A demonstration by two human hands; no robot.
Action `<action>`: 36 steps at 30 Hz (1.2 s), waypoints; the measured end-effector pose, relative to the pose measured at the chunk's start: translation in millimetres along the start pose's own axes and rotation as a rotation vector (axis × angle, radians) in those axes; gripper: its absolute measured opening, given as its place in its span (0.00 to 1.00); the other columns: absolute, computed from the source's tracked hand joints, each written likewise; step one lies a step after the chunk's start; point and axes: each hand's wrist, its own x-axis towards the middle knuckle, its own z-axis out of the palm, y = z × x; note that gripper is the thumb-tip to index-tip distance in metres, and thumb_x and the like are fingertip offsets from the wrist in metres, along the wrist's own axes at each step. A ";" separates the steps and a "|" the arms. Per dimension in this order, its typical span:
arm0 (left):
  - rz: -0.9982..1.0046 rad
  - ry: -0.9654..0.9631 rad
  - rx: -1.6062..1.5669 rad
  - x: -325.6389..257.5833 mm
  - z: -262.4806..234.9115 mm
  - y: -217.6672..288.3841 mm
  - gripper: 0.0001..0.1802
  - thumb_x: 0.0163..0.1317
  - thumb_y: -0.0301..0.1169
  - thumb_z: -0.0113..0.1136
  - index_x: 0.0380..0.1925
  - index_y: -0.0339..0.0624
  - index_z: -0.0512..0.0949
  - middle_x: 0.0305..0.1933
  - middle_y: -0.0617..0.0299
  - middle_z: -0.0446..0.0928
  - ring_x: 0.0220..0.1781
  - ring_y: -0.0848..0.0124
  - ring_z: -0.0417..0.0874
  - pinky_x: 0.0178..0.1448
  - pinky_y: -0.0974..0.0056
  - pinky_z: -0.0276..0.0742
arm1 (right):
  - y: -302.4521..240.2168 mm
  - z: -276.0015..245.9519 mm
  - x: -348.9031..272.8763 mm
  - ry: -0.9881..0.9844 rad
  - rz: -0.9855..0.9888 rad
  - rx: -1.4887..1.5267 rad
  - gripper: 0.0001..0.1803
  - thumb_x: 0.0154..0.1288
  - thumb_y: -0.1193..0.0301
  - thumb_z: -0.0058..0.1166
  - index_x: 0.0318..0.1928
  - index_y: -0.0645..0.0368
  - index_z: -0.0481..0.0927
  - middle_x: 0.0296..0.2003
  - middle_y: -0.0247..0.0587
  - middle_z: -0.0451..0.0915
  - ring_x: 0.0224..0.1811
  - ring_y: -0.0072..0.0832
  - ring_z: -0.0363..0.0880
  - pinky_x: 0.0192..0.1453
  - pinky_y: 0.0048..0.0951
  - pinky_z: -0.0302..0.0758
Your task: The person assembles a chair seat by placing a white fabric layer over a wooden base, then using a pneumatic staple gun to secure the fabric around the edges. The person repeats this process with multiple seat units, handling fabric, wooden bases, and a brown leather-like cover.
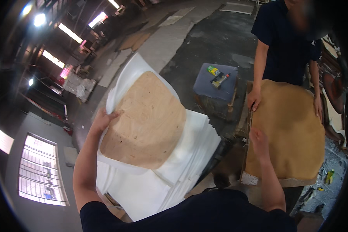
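My left hand [103,119] grips the left edge of a thin plywood panel [147,120] with rounded corners, thumb on its face. A white foam sheet [132,69] lies behind the panel and curls up at its far end. Both are tilted over a stack of white sheets [193,139]. On the right, my right hand [260,142] is over the left side of a tan-covered panel [290,127]. Its fingers look curled and slightly blurred; whatever they may hold is hidden.
Across from me a co-worker in a dark shirt [282,42] rests both hands on the tan panel's edges. A grey-topped stool [208,87] carries small boxes [219,79]. A barred window [40,170] is at the left, and a stained work surface [328,189] at the right.
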 end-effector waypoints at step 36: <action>-0.525 0.627 -1.648 -179.0 250.4 -53.2 0.34 0.87 0.49 0.50 0.81 0.37 0.71 0.80 0.44 0.78 0.75 0.47 0.83 0.80 0.47 0.79 | -153.6 254.3 -34.5 -0.504 0.312 0.644 0.33 0.71 0.80 0.69 0.74 0.71 0.74 0.63 0.54 0.85 0.62 0.44 0.88 0.65 0.45 0.87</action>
